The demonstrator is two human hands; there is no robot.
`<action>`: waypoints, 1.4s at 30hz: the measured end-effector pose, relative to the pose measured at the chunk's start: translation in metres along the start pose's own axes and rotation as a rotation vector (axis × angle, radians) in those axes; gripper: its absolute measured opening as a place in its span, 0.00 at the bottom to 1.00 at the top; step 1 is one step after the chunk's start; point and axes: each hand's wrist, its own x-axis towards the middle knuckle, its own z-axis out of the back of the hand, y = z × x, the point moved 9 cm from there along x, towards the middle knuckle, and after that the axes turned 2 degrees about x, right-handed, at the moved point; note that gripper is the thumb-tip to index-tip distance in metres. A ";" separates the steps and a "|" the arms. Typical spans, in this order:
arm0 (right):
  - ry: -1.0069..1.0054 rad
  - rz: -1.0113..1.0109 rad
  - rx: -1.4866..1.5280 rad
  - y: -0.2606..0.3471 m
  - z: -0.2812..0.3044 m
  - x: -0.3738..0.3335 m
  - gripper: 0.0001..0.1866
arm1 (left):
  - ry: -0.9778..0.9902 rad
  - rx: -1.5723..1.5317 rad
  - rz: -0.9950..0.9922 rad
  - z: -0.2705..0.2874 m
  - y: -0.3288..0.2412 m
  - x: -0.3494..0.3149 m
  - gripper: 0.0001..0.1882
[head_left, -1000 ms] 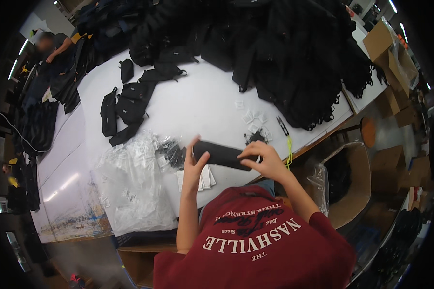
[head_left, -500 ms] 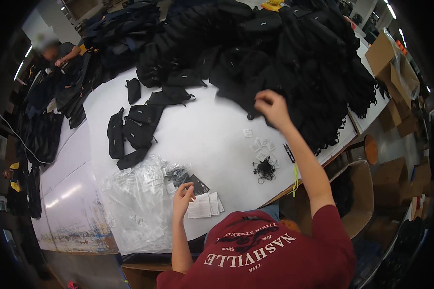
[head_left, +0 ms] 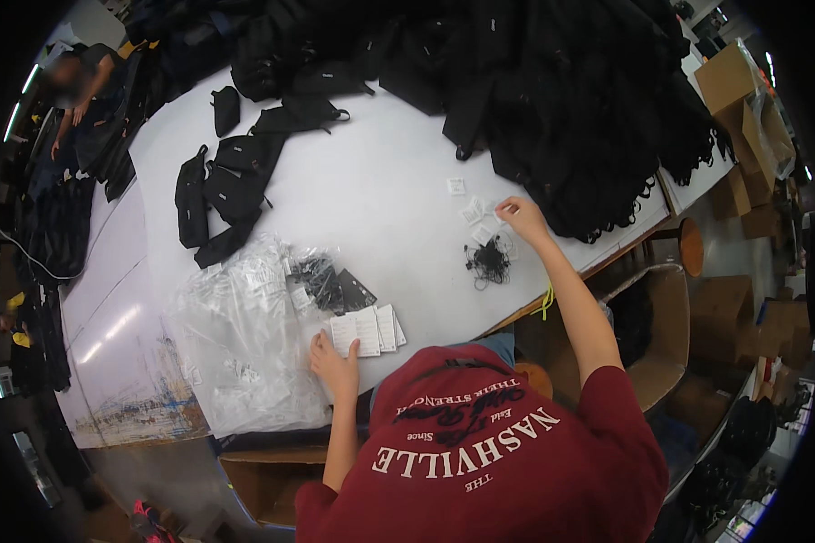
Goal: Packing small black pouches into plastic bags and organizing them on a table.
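My right hand (head_left: 523, 220) reaches over the white table, thumb and fingertips pinched on one of several small white square packets (head_left: 473, 214). Just below them lies a tangle of thin black cords (head_left: 489, 261). Beside a fanned stack of white printed cards (head_left: 364, 331) is my left hand (head_left: 335, 364), its thumb and fingers apart and the thumb at the cards' lower edge. A black card (head_left: 357, 290) and a clear bag of dark small parts (head_left: 317, 279) lie just beyond the white cards.
A large clear plastic bag (head_left: 244, 348) of pale pieces lies at left. Several black pouches (head_left: 235, 176) rest behind it. Heaped black bags (head_left: 570, 118) cover the far side. An open cardboard box (head_left: 666, 330) stands at right. Another person (head_left: 86, 90) works at far left.
My right hand has come back from the black bags to the small white packets. My left hand has lowered beside the white cards. The whole view has shifted, raising the table's contents in the picture.
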 end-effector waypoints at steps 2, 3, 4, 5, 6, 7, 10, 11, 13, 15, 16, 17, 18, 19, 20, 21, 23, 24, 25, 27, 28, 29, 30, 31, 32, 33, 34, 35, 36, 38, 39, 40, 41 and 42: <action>-0.013 -0.016 -0.079 0.005 -0.016 -0.031 0.06 | 0.037 -0.024 0.005 -0.004 0.001 0.000 0.37; -0.037 -0.017 -0.163 0.011 -0.023 -0.044 0.06 | 0.059 -0.059 0.009 -0.006 0.000 0.000 0.35; -0.096 0.033 -0.123 0.019 -0.028 -0.056 0.06 | 0.034 -0.080 -0.002 -0.003 -0.002 0.000 0.32; -0.099 0.029 -0.118 0.023 -0.036 -0.064 0.06 | 0.034 -0.076 -0.008 -0.005 -0.001 -0.001 0.32; -0.117 0.078 -0.147 0.033 -0.043 -0.070 0.06 | 0.000 -0.104 -0.023 -0.005 0.001 -0.001 0.32; -0.136 0.130 -0.176 0.043 -0.048 -0.075 0.07 | -0.037 -0.132 -0.036 -0.004 0.002 -0.002 0.32; -0.068 0.158 -0.277 0.049 -0.069 -0.082 0.06 | -0.090 -0.166 -0.057 -0.001 -0.001 -0.004 0.30; -0.074 0.164 -0.271 0.044 -0.073 -0.080 0.06 | -0.099 -0.163 -0.061 -0.001 0.000 -0.004 0.30; -0.209 0.113 -0.360 0.028 -0.068 -0.076 0.08 | -0.098 -0.269 -0.087 -0.003 -0.001 -0.001 0.28; -0.196 0.129 -0.324 0.037 -0.062 -0.075 0.07 | -0.117 -0.266 -0.077 -0.004 0.005 -0.002 0.27; -0.180 0.133 -0.294 0.042 -0.060 -0.075 0.06 | -0.125 -0.265 -0.069 -0.005 0.008 -0.002 0.27; -0.184 0.138 -0.295 0.043 -0.056 -0.074 0.06 | -0.130 -0.269 -0.070 -0.006 0.009 -0.002 0.27; -0.177 0.160 -0.273 0.046 -0.054 -0.074 0.06 | -0.130 -0.289 -0.061 -0.007 0.012 -0.002 0.27; -0.169 0.181 -0.252 0.049 -0.052 -0.073 0.05 | -0.129 -0.308 -0.051 -0.009 0.015 -0.002 0.27; -0.173 0.184 -0.253 0.047 -0.051 -0.072 0.05 | -0.133 -0.311 -0.053 -0.008 0.015 -0.002 0.27; -0.166 0.212 -0.272 0.047 -0.054 -0.072 0.06 | -0.132 -0.304 -0.051 -0.009 0.015 -0.001 0.27; -0.163 0.243 -0.292 0.044 -0.059 -0.069 0.06 | -0.135 -0.299 -0.051 -0.009 0.013 0.000 0.27; -0.117 0.255 -0.375 0.041 -0.068 -0.067 0.06 | -0.136 -0.301 -0.055 -0.009 0.012 0.000 0.27; -0.071 0.265 -0.459 0.037 -0.074 -0.065 0.06 | -0.137 -0.304 -0.060 -0.008 0.010 0.001 0.27; -0.073 0.256 -0.441 0.049 -0.071 -0.065 0.05 | -0.137 -0.304 -0.046 -0.008 0.012 0.000 0.27; -0.076 0.240 -0.424 0.053 -0.066 -0.065 0.04 | -0.134 -0.304 -0.038 -0.008 0.013 0.000 0.27; -0.073 0.246 -0.426 0.062 -0.059 -0.066 0.04 | -0.137 -0.305 -0.032 -0.006 0.013 -0.001 0.27; -0.110 0.262 -0.375 0.073 -0.045 -0.067 0.04 | -0.150 -0.320 -0.014 -0.003 0.012 -0.002 0.26; -0.147 0.276 -0.323 0.084 -0.031 -0.069 0.04 | -0.161 -0.335 0.003 0.001 0.011 -0.003 0.26; -0.149 0.277 -0.325 0.091 -0.018 -0.072 0.04 | -0.162 -0.338 0.002 0.006 0.004 -0.003 0.26; -0.210 0.305 -0.243 0.100 0.001 -0.076 0.04 | -0.194 -0.273 0.007 0.014 -0.003 -0.004 0.24; -0.270 0.331 -0.161 0.110 0.019 -0.081 0.04 | -0.224 -0.207 0.010 0.020 -0.006 -0.003 0.22; -0.270 0.332 -0.160 0.125 0.032 -0.089 0.04 | -0.225 -0.207 0.011 0.022 -0.004 -0.002 0.22; -0.339 0.335 -0.049 0.138 0.053 -0.099 0.04 | -0.108 -0.168 0.009 0.013 0.000 0.003 0.19; -0.627 0.491 0.051 0.159 0.094 -0.127 0.03 | 0.015 -0.131 -0.005 0.005 0.001 0.011 0.17; -0.632 0.484 0.050 0.155 0.096 -0.126 0.03 | 0.191 -0.323 0.041 -0.009 0.002 0.013 0.14; -0.607 0.437 0.101 0.146 0.095 -0.119 0.03 | 0.367 -0.513 0.090 -0.023 0.000 0.012 0.12; -0.579 0.394 0.154 0.141 0.094 -0.113 0.03 | 0.369 -0.511 0.088 -0.023 -0.003 0.015 0.12; -0.534 0.391 0.253 0.140 0.090 -0.111 0.03 | 0.388 -0.658 0.021 -0.022 -0.014 0.017 0.11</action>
